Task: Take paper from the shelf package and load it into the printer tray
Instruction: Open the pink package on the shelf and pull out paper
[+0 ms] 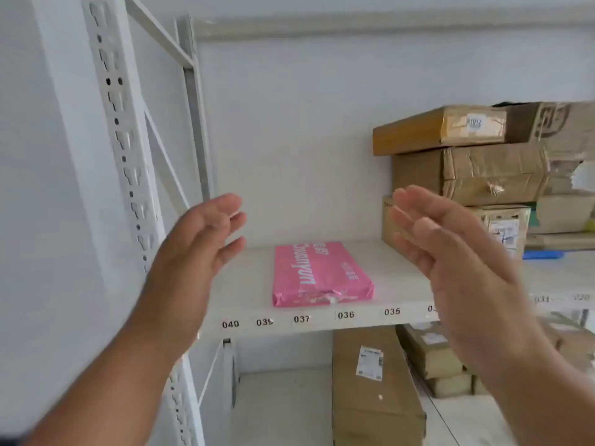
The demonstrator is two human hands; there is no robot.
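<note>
A pink wrapped paper package [317,275] lies flat on the white shelf [396,275], near its front edge above the labels 037 and 036. Its near end looks torn. My left hand [196,249] is raised to the left of the package, palm turned inward, fingers spread, holding nothing. To the right of the package my right hand [450,252] is also up with its palm facing left and its fingers apart. Both hands hang in front of the shelf, apart from the package. No printer is in view.
Taped cardboard boxes [467,156] are stacked at the shelf's back right. Below the shelf stand a tall brown box [370,387] and smaller boxes [434,355]. A perforated white upright [122,140] rises at the left. Number labels run along the shelf's front edge.
</note>
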